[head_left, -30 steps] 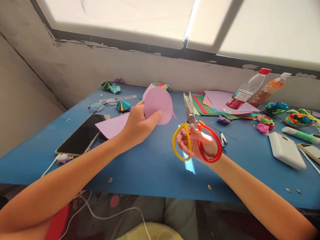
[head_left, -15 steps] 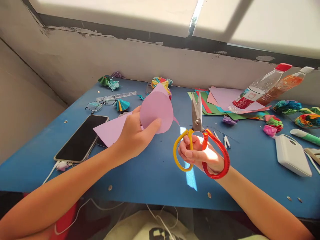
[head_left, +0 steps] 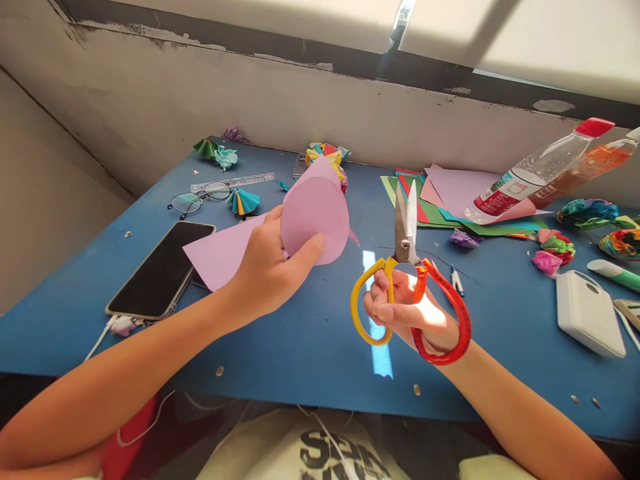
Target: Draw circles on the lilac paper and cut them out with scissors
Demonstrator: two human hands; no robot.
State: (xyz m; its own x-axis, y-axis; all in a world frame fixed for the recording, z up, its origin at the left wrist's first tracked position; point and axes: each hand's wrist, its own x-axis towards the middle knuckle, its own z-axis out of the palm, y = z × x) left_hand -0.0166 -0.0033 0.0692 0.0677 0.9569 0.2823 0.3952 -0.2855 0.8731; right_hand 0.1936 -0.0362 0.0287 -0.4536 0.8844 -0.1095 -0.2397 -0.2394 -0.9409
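1. Centrally, the left hand [head_left: 267, 263] pinches a round lilac paper disc [head_left: 314, 217], thumb in front and fingers behind, its flat face toward the viewer. A pointed lilac piece [head_left: 320, 170] rises behind its upper edge.
2. Beside it, the right hand [head_left: 400, 300] grips scissors [head_left: 405, 244], fingers curled at the yellow loop, the red loop near the wrist. The blades point upward, slightly parted, and stand apart from the disc.
3. Both hands are above a blue tabletop [head_left: 310, 360].
4. On the left, a lilac sheet [head_left: 220, 250] overlaps the edge of a dark-screened phone [head_left: 163, 270]. Behind them are glasses [head_left: 203, 194], a clear ruler [head_left: 250, 180] and a pleated blue paper fan [head_left: 243, 201].
5. At back right, a red-capped bottle [head_left: 515, 190] is on stacked coloured papers [head_left: 440, 217], with an orange-filled bottle [head_left: 595, 163] behind it.
6. Nearer the right edge are bright paper flowers [head_left: 556, 248], a green-and-white tube [head_left: 615, 275] and a white rounded device [head_left: 587, 313].
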